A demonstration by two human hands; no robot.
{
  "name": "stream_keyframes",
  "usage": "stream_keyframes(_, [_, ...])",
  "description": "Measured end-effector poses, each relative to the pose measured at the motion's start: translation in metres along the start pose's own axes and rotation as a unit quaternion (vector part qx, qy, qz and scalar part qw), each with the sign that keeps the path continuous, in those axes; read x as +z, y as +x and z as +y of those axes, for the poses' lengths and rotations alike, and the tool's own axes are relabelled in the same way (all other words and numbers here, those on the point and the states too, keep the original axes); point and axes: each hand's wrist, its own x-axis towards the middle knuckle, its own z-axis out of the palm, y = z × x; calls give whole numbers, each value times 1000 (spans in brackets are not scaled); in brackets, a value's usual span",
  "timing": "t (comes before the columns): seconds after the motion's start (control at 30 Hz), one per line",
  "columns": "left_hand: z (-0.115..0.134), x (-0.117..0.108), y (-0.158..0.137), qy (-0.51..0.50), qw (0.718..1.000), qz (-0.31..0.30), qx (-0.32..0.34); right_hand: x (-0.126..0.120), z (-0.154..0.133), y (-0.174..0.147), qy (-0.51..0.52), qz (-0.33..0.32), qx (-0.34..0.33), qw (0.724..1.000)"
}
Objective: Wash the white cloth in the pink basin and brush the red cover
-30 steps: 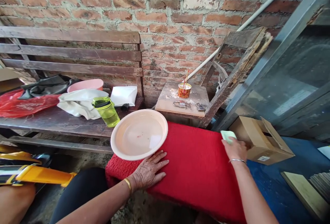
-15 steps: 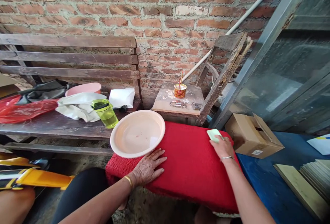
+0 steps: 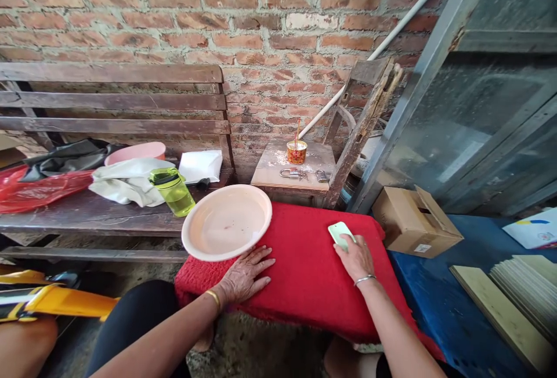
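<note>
My right hand (image 3: 357, 257) grips a flat pale green oblong block (image 3: 341, 233) with rounded corners. It looks like the back of a scrubbing brush, but its underside is hidden against the red cloth (image 3: 304, 279). That cloth has a fuzzy pile and is spread over a low surface in front of me. On its left part lies my left hand (image 3: 247, 274), flat with the fingers apart, holding nothing. Just beyond those fingers stands a pale pink basin (image 3: 187, 238) with shallow clear water and a few dark specks in it.
Left, a wooden bench (image 3: 143, 222) carries a green water bottle (image 3: 174, 192), white cloth (image 3: 126, 183) and red plastic bag (image 3: 52, 189). Behind, a wooden chair (image 3: 265, 176) holds padlocks and a tin with sticks. At right are a cardboard box (image 3: 413, 221) and stacked boards (image 3: 500, 302).
My right hand has slid the pale green block left and slightly nearer across the cloth. My left hand stays flat by the basin. The whole view has shifted a little.
</note>
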Motion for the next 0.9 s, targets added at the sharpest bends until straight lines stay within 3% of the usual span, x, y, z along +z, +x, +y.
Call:
stream_keyframes(0.07, [-1, 0, 0, -3, 1000, 6, 2, -4, 12, 0, -21, 3, 23, 1000])
stream_keyframes(0.23, [-3, 4, -1, -7, 1000, 16, 4, -25, 102, -3, -5, 24, 191, 981])
stream_keyframes(0.3, [-3, 4, -1, -8, 1000, 9, 3, -26, 120, -8, 14, 57, 217, 974])
stream_keyframes(0.4, [-4, 3, 0, -8, 1000, 2, -1, -17, 108, -19, 66, 90, 163, 980])
stream_keyframes(0.5, [-3, 1, 0, -5, 1000, -9, -2, -6, 73, -26, 105, 79, 76, 988])
stream_keyframes(0.57, [-2, -1, 0, -2, 1000, -15, -5, -4, 61, -28, 92, 62, 54, 992])
stream_keyframes(0.63, [-1, -2, 1, -3, 1000, -13, -8, -10, 68, -29, 60, 47, 77, 994])
stream_keyframes(0.8, [1, -5, 2, -14, 1000, -12, -9, -37, 120, -35, -6, 67, 213, 975])
stream_keyframes(0.9, [3, -7, 3, -19, 1000, -14, -8, -41, 118, -42, 43, 90, 191, 976])
